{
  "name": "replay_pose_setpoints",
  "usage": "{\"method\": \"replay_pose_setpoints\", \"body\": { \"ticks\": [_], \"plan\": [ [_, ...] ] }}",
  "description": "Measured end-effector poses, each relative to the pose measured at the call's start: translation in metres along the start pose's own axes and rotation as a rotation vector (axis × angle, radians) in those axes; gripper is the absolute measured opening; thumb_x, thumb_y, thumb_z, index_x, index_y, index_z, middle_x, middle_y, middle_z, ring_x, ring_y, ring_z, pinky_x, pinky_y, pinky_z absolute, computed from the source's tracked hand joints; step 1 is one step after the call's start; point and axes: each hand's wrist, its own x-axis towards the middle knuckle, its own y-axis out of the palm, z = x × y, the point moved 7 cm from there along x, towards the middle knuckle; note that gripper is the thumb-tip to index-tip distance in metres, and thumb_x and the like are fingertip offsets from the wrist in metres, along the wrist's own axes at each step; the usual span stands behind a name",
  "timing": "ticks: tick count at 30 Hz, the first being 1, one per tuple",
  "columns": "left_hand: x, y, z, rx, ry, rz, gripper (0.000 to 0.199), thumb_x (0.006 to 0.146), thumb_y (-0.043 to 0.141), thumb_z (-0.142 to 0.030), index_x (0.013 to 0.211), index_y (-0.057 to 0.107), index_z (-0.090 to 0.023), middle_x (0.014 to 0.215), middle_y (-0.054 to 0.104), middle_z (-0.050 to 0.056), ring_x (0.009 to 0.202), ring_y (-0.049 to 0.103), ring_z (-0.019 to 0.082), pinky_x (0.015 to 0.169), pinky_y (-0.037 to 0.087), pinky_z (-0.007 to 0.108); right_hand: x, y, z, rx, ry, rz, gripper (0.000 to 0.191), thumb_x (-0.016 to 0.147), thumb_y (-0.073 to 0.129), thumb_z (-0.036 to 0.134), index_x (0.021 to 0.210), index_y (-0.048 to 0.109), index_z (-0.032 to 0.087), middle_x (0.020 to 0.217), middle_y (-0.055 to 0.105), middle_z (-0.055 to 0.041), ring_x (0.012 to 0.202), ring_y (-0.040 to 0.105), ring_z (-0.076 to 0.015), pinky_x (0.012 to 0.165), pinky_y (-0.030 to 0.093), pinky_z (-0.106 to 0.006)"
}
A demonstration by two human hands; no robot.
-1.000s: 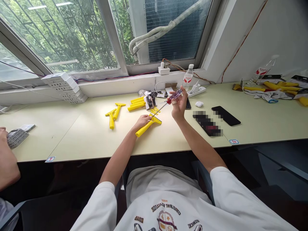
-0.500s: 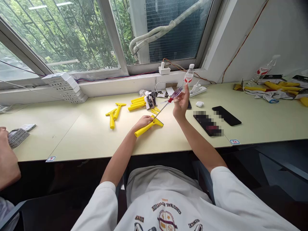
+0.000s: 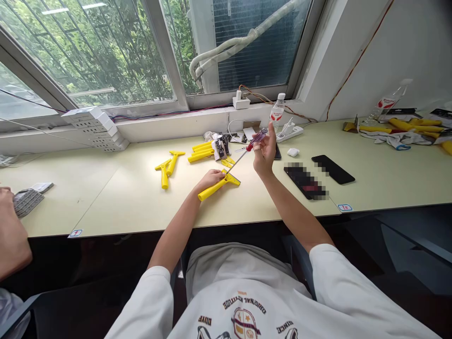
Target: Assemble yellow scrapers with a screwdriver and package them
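Observation:
My left hand (image 3: 211, 179) is closed on a yellow scraper (image 3: 212, 189), whose wide blade head points right, just above the table. In my right hand (image 3: 265, 153) is a screwdriver (image 3: 257, 138) with a clear purple and red handle. Its shaft slants down to the left, and the tip meets the scraper's head close to my left fingers. Exactly what the tip touches is too small to tell. Two yellow scrapers (image 3: 164, 175) lie to the left on the table. Beyond my hands is a pile of several yellow scrapers (image 3: 202, 153) with black-and-white packaging (image 3: 221, 147).
Two dark phones (image 3: 334, 169) and a white earbud case (image 3: 293, 152) lie right of my right hand. A water bottle (image 3: 277, 110) and a power strip (image 3: 290, 133) stand behind it. At far left a co-worker's arm (image 3: 12, 235) rests by a grey object (image 3: 27, 202).
Both hands hold nearly the same pose, with the screwdriver tip still at the scraper's head. My right hand and the screwdriver handle have shifted very slightly.

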Motion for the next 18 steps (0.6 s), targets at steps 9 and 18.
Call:
{"method": "replay_pose_setpoints", "body": {
  "ticks": [9,18],
  "plan": [
    [0.0007,-0.0003,0.0,0.047,0.001,0.005,0.026,0.098,0.075,-0.04,0.102,0.077,-0.014,0.082,0.081,0.009,0.058,0.073,0.021,0.056,0.051,0.029,0.0012,0.0046,0.0091,0.04,-0.022,0.043,0.069,0.107,0.058,0.071,0.168,0.043,0.043,0.142,0.071,-0.0095,0.129,0.075,-0.0301,0.097,0.069,-0.048],
    [0.0021,0.0014,0.0022,0.042,0.008,0.039,0.029,0.096,0.077,-0.044,0.098,0.077,-0.015,0.085,0.082,0.01,0.058,0.073,0.02,0.056,0.052,0.029,0.0011,-0.0011,0.0009,-0.011,-0.001,-0.024,0.077,0.095,0.073,0.078,0.16,0.052,0.043,0.152,0.063,-0.0102,0.114,0.076,-0.0274,0.083,0.07,-0.042]
  ]
}}
